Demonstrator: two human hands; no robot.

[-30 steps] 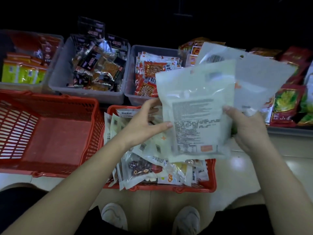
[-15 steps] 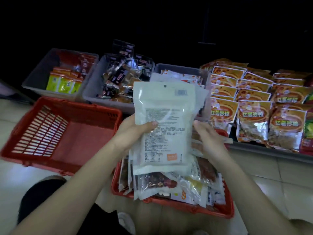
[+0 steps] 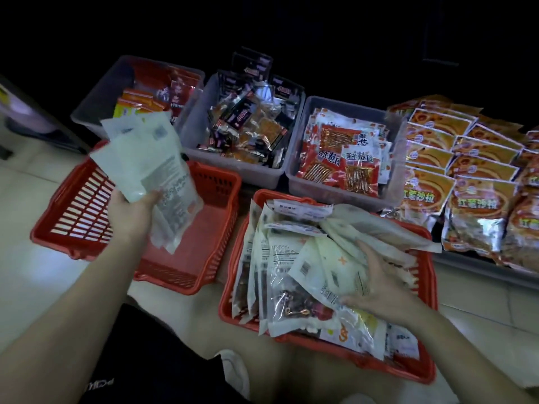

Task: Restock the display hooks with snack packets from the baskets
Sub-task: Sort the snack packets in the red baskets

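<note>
Dim, soft — black, warped edges

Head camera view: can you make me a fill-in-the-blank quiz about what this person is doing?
The left hand holds white packets over a red basket that is ____.
The right hand rests on the packet pile in a full basket coloured ____.
Behind both baskets stand ____ grey bins.
Missing words: empty; red; three.
</note>
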